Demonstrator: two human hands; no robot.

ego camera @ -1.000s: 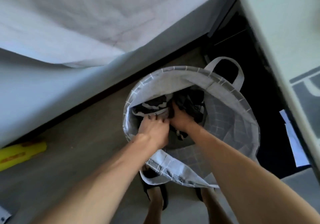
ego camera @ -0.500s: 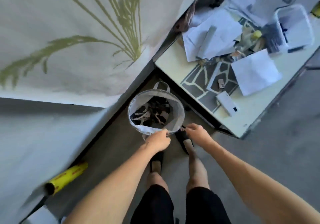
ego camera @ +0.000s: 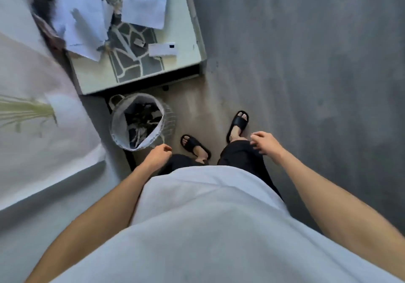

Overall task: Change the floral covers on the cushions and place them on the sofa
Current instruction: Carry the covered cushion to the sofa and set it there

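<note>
Now both hands are out of the basket and hold nothing: the left hand hangs loosely curled just beside its rim, the right hand relaxed over the thigh. The dark patterned covers stay inside, on the floor by the counter. Likely the old covers are stowed; fresh ones come next.

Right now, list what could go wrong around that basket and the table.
1. The fabric basket stands on the floor beside the left foot; a step that way could tip it and spill the dark patterned fabric.
2. Loose papers lie piled on the low table; brushing past might knock them off.
3. Both the left hand and right hand hold nothing, so no cover has been picked up.
</note>
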